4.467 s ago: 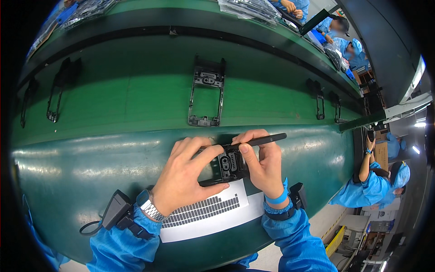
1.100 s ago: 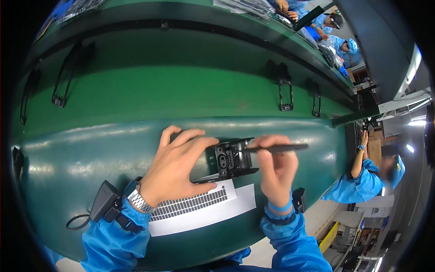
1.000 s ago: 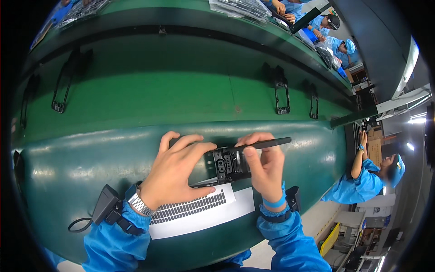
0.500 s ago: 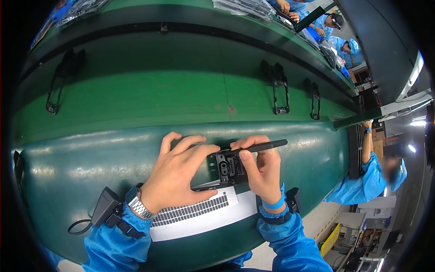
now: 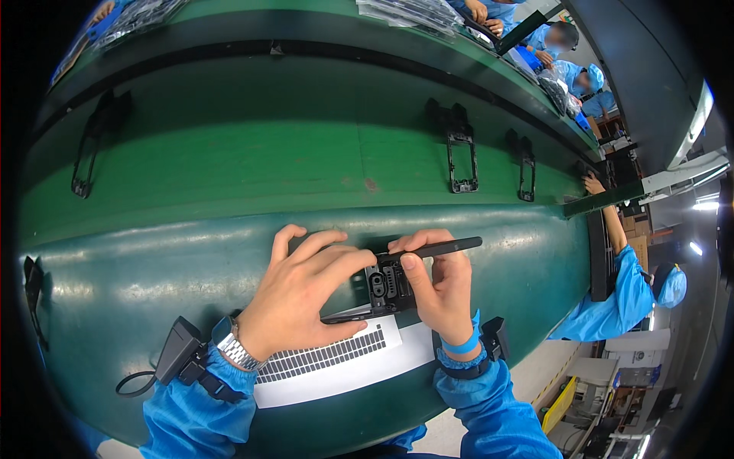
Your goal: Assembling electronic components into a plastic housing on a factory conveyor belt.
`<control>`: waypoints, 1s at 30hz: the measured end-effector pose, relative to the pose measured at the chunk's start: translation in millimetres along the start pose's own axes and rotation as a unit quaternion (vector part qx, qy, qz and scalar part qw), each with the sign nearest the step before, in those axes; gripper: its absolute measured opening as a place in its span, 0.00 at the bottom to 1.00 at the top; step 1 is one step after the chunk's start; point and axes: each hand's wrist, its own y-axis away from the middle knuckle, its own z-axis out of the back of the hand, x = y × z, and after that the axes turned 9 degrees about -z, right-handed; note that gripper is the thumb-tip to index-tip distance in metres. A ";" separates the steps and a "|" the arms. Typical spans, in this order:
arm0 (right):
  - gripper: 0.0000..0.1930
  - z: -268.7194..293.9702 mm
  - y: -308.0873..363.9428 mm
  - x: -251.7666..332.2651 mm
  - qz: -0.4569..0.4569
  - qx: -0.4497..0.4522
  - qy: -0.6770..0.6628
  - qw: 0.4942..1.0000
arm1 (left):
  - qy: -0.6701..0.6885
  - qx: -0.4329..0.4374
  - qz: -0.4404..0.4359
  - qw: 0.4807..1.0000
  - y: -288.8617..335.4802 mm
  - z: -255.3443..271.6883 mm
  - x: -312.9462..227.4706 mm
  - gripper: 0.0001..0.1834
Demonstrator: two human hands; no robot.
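Observation:
Between my hands, over the near edge of the green bench, is a black plastic housing (image 5: 380, 283) with an open frame and moulded holes. My left hand (image 5: 302, 294) arches over its left part, forefinger at the upper edge and thumb near the lower edge. My right hand (image 5: 441, 287) grips its right end with thumb and fingers. A thick black antenna-like rod (image 5: 451, 247) sticks out rightward past the right fingers; whether it is joined to the housing is hidden. Beneath lies a white sheet (image 5: 344, 375) with rows of small dark labels.
Similar black frames (image 5: 462, 159) lie spaced along the green belt (image 5: 267, 164) behind the bench. A dark part (image 5: 33, 294) lies at the far left. Plastic bags (image 5: 413, 11) rest on the upper shelf. At right, a co-worker in blue (image 5: 612, 298) reaches toward the belt.
The frames on the belt have shifted slightly left, and more of the dark part at far left shows. The co-worker's arm has moved up toward the belt. My hands have barely moved.

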 end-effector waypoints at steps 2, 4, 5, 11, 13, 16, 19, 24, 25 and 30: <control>0.07 -0.6 -0.1 -0.2 0.005 0.002 -0.005 1.000 | -0.009 0.005 -0.012 1.000 1.3 -0.8 1.1 0.38; 0.07 1.9 0.0 -2.4 0.003 -0.003 0.002 1.000 | -0.014 0.006 -0.016 1.000 -0.6 -4.7 2.6 0.36; 0.08 3.3 0.3 -3.6 0.001 -0.006 0.007 1.000 | -0.013 0.006 -0.018 1.000 -1.3 -6.5 3.3 0.36; 0.08 5.4 4.6 -4.8 -0.018 -0.050 -0.119 0.992 | -0.015 0.006 -0.018 1.000 -3.7 -2.3 -0.9 0.36; 0.08 11.5 4.5 -5.4 -0.011 -0.069 -0.133 0.989 | -0.015 0.012 -0.009 1.000 -6.0 -2.2 -3.4 0.36; 0.07 20.1 3.5 -4.5 -0.002 -0.094 -0.163 0.982 | -0.033 0.019 -0.016 0.999 -10.0 -3.5 -7.8 0.38; 0.07 24.8 2.4 -6.8 0.002 -0.128 -0.161 0.979 | -0.033 0.027 -0.020 0.999 -11.6 -0.9 -9.5 0.38; 0.08 40.0 -5.9 -19.0 0.056 -0.273 -0.243 0.929 | -0.048 0.024 -0.025 0.998 -11.2 -3.5 -11.5 0.40; 0.09 44.6 -7.2 -22.1 0.055 -0.314 -0.244 0.916 | -0.039 0.002 -0.016 0.999 -13.4 -1.4 -11.4 0.40; 0.09 62.8 -8.3 -30.2 0.032 -0.390 -0.252 0.885 | -0.184 -0.166 0.024 0.968 -55.5 30.6 31.2 0.43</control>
